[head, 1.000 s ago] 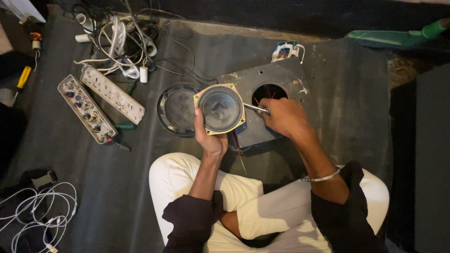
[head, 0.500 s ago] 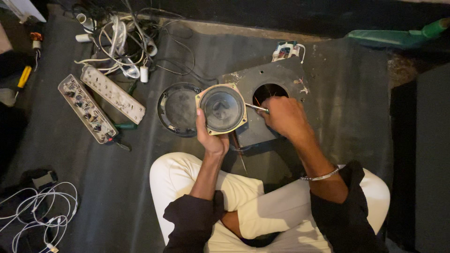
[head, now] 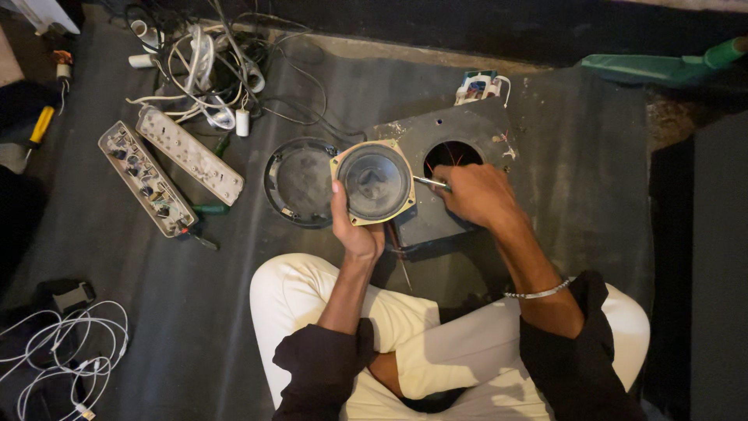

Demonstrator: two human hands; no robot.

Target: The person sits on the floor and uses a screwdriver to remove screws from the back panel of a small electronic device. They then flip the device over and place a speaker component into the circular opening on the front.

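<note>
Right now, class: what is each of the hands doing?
Left hand: closed on the speaker driver, gripping its frame.
Right hand: closed on a thin metal tool whose tip meets the driver.

Speaker (head: pixel 375 182) lies between round cover (head: pixel 298 182) and panel (head: pixel 460 148).

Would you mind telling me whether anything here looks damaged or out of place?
Yes. The power strip on the left lies opened, its insides bare beside its white cover. The speaker is out of the dark panel, held in the left hand, leaving a round hole.
</note>
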